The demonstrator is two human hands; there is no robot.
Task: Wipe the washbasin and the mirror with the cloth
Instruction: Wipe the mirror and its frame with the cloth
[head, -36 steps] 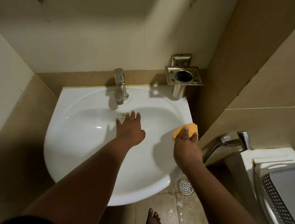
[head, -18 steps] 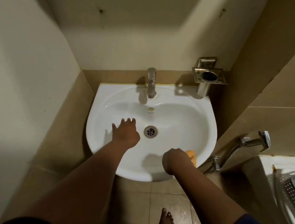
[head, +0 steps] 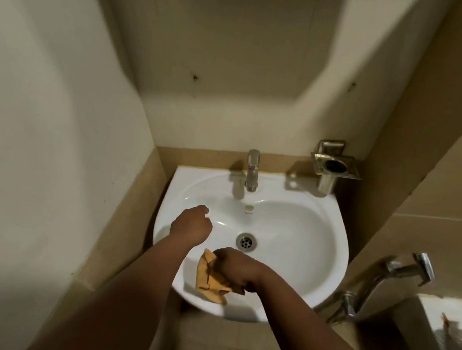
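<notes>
From the head camera, the cloth (head: pixel 210 280) is orange, crumpled and creased, bunched in the right hand (head: pixel 237 267), which is clenched around it at the near inner slope of the white washbasin (head: pixel 302 237). The left hand (head: pixel 192 226) is curled, apparently empty, just beyond the cloth, left of the drain (head: pixel 246 241).

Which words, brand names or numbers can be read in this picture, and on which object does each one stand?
No text can be read for certain.
Washbasin: a small dark mark sits on the inner wall under the overflow hole, probably a brand name, but too small and blurred to read.
Tap, metal holder, orange cloth: no lettering visible.
</notes>
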